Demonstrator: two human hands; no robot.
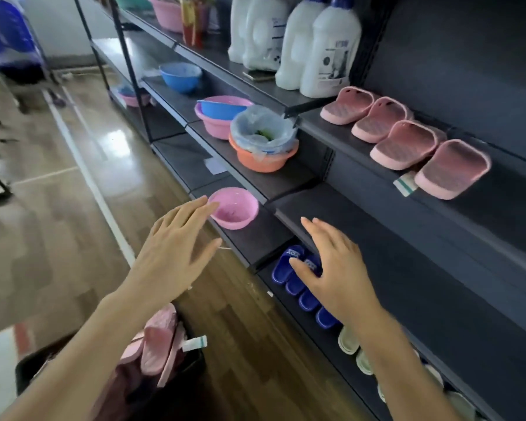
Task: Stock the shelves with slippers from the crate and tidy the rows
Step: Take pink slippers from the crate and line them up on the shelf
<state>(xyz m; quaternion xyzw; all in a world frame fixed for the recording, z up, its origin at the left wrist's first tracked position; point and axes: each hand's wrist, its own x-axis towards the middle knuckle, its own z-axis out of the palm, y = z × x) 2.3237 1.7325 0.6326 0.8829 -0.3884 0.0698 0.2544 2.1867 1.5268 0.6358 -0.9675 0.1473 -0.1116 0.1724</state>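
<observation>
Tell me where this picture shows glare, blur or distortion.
Head view: glare on the glossy wooden floor; the blue bundle at top left is blurred; the dark metal shelf posts lean from the wide lens; the pink plastic slippers are fairly sharp.

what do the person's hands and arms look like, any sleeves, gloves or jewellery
Both are bare: the left hand and right hand wear no gloves, and no ring, watch or bracelet shows. No sleeve is in view up to the frame's edge.

pink rubber slippers (407, 138): four in a row, upper shelf
dark crate (176, 375): floor, holds pink slippers
navy slippers (295, 281): row, low shelf
</observation>
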